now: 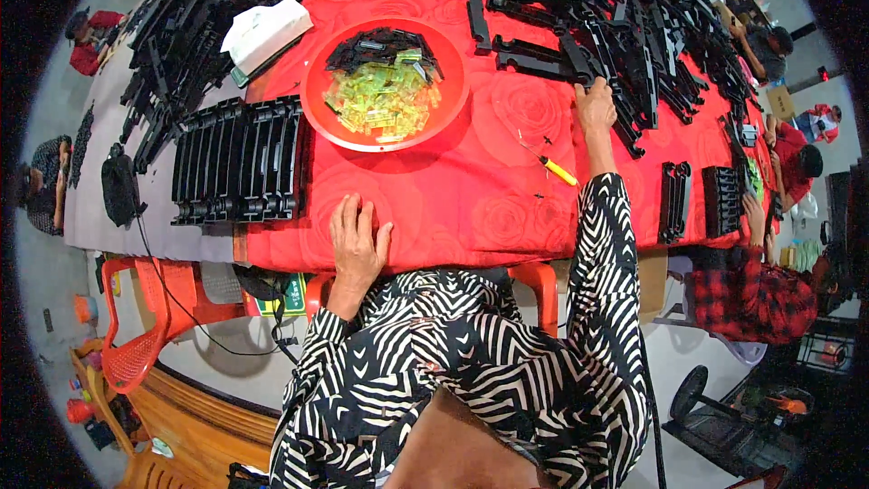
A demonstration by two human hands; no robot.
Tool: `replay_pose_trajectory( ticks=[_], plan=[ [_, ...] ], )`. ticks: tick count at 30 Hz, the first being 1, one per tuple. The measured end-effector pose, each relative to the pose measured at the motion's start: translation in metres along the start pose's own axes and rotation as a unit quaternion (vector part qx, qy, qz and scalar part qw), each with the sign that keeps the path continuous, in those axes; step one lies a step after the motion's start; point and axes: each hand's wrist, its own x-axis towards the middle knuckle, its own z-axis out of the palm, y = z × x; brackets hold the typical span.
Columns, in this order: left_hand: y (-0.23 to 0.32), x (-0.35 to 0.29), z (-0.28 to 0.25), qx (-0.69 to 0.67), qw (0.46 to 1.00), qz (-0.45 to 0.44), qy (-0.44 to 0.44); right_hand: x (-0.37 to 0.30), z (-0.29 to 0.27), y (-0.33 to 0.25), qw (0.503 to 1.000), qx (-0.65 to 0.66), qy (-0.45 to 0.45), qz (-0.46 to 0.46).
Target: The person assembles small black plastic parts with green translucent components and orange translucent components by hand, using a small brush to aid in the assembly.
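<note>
Right hand (596, 109): fingers were set against black plastic parts (636, 45), heaped beyond toward far edge of worktop (444, 195); grasp could not be told. Left hand (359, 243): laid released at near edge, fingers parted.

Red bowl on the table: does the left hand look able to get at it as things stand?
Probably yes: the left hand looks empty, fingers spread on the tablecloth, and only cloth shows between it and the bowl's near rim.
</note>
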Motion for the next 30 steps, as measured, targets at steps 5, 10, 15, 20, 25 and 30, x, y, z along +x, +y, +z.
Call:
replay_pose_trajectory(
  ticks=[5, 10, 15, 20, 25, 30],
  plan=[
    [0.004, 0.006, 0.003, -0.010, 1.000, 0.008, 0.004, 0.000, -0.010, 0.032, 0.962, 0.258, 0.071, 0.049],
    [-0.004, 0.000, -0.004, -0.030, 1.000, -0.005, 0.010, -0.061, -0.079, -0.002, 0.690, 0.674, -0.201, 0.168],
    [0.025, 0.029, -0.037, -0.082, 0.994, 0.016, 0.076, -0.123, -0.120, -0.016, 0.586, 0.702, -0.382, 0.135],
    [0.038, 0.046, -0.056, -0.062, 0.985, 0.128, 0.102, -0.167, -0.120, -0.041, 0.533, 0.646, -0.532, 0.124],
    [0.015, 0.039, -0.032, -0.042, 0.992, 0.114, 0.029, -0.182, -0.106, -0.069, 0.501, 0.635, -0.578, 0.110],
    [-0.003, 0.041, -0.013, -0.044, 0.994, 0.093, 0.021, -0.179, -0.110, -0.091, 0.520, 0.608, -0.590, 0.110]
  ],
)
